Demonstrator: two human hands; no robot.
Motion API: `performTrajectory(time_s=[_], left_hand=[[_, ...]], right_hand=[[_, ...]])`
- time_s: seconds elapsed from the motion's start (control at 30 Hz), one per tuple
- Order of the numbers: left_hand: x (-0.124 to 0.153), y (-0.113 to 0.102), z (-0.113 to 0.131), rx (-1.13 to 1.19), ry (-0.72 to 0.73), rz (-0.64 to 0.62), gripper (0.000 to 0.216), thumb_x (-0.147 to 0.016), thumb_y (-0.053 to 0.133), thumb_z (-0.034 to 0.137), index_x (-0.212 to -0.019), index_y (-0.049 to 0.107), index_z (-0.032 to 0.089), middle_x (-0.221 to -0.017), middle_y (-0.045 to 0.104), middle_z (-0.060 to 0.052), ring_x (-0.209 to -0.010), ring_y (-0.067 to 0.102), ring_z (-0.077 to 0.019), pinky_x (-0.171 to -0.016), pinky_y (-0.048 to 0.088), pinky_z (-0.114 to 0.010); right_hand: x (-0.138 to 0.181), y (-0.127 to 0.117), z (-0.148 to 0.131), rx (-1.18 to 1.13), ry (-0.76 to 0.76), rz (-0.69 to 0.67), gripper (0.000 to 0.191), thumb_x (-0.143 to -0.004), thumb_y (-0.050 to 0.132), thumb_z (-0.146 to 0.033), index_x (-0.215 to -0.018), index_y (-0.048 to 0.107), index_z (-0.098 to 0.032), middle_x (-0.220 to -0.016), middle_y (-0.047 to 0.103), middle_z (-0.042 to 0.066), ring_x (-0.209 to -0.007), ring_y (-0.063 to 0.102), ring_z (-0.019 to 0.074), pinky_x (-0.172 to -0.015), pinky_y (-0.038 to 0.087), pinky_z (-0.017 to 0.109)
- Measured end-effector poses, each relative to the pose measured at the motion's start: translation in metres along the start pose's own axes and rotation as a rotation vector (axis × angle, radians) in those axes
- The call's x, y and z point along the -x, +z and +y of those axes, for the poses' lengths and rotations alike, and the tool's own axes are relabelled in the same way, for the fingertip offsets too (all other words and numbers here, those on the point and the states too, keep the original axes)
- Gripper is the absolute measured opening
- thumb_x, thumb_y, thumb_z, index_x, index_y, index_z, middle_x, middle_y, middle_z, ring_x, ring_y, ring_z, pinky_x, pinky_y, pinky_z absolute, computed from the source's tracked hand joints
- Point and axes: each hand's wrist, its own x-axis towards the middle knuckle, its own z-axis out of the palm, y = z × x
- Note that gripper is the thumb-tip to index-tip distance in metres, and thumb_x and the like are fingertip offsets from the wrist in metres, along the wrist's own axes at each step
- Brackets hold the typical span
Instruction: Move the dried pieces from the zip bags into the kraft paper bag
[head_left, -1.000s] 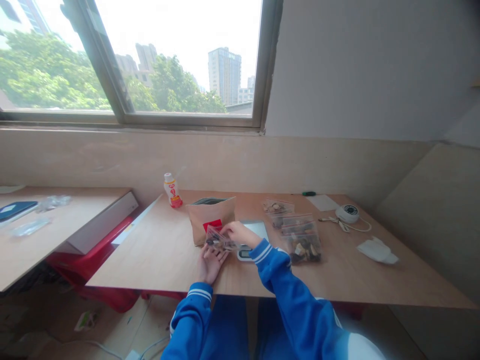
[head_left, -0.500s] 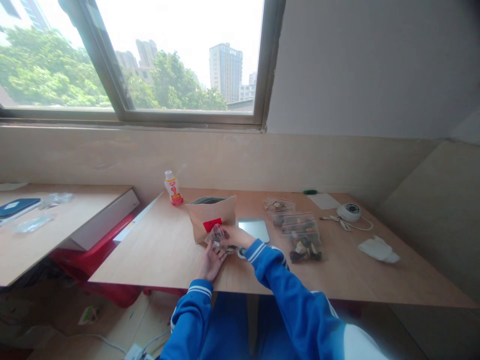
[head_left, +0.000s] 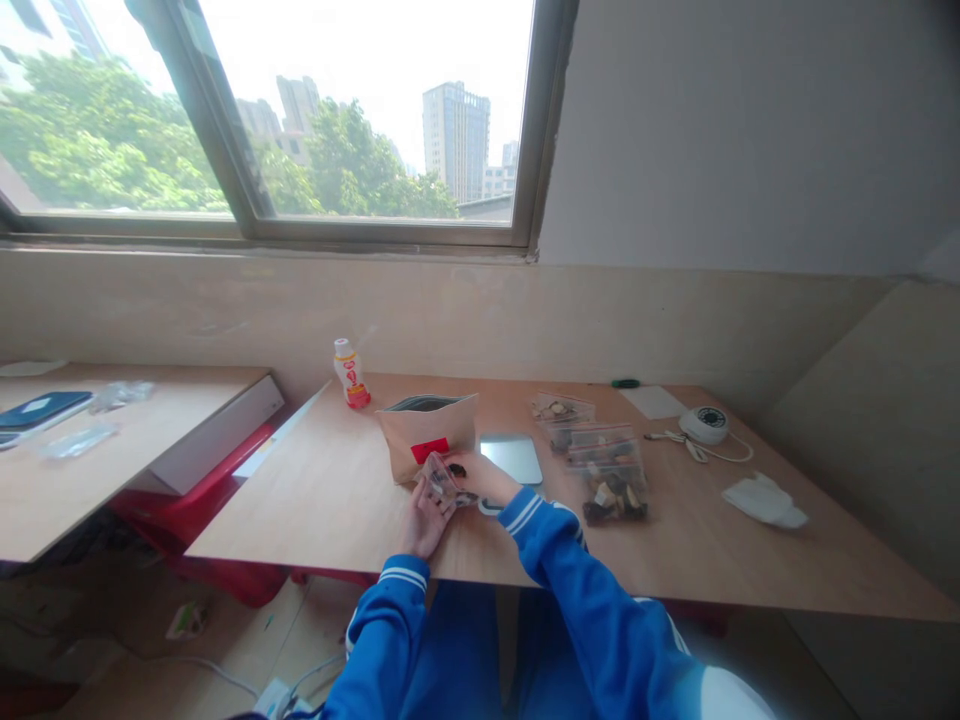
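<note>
My left hand (head_left: 427, 522) is closed on a small clear plastic bag (head_left: 441, 482) with dark pieces inside, low in front of the paper pouch. My right hand (head_left: 484, 476) reaches across to the bag from the right, its fingertips closed around a dark dried piece (head_left: 457, 470) at the bag's upper edge. Behind both hands stands a brown paper pouch (head_left: 397, 440) with a red label, its top gaping. Under my right wrist lies a pale ring-shaped thing (head_left: 489, 508), partly covered; its kind is unclear.
A silver flat plate-like device (head_left: 517, 458) lies right of the pouch. Several zip bags of dried pieces (head_left: 615, 495) lie farther right. A drink bottle (head_left: 351, 375) stands back left. White dome camera (head_left: 703, 425), crumpled tissue (head_left: 763, 500) and green-handled tool (head_left: 625, 383) are on the right.
A dark piece now shows at my right fingertips, above the small bag. Both hands stay close together at the bag. The whole view has shifted slightly.
</note>
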Motion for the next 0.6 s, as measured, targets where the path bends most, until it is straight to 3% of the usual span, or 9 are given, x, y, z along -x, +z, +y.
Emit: performTrajectory(time_s=[0.3,0.47,0.6], left_hand=[[-0.001,-0.002,0.000,0.010,0.002,-0.055,0.033,-0.093,0.043,0.033,-0.121,0.056,0.024,-0.095,0.072,-0.006,-0.085,0.068,-0.0190,-0.079,0.051,-0.033],[-0.004,-0.008,-0.002,0.014,0.008,-0.085,0.029,-0.093,0.043,0.032,-0.116,0.059,0.024,-0.098,0.072,-0.005,-0.087,0.069,-0.0200,-0.080,0.052,-0.035],[-0.004,-0.008,-0.002,0.007,-0.001,-0.098,0.027,-0.093,0.043,0.033,-0.110,0.061,0.022,-0.100,0.072,-0.006,-0.087,0.069,-0.0197,-0.076,0.053,-0.032]], right_hand=[[0.007,-0.030,-0.027,0.121,0.075,0.034,0.026,-0.079,0.063,-0.011,-0.101,0.073,-0.018,-0.100,0.073,0.009,-0.092,0.067,0.0231,-0.083,0.049,0.030],[0.011,-0.055,-0.042,0.021,0.055,0.086,0.019,-0.078,0.068,-0.016,-0.096,0.074,-0.017,-0.091,0.074,0.007,-0.081,0.068,0.0187,-0.076,0.051,0.027],[0.011,-0.084,-0.070,-0.128,-0.040,0.203,0.018,-0.079,0.068,-0.022,-0.096,0.074,-0.018,-0.092,0.073,0.006,-0.081,0.067,0.0168,-0.072,0.051,0.026]])
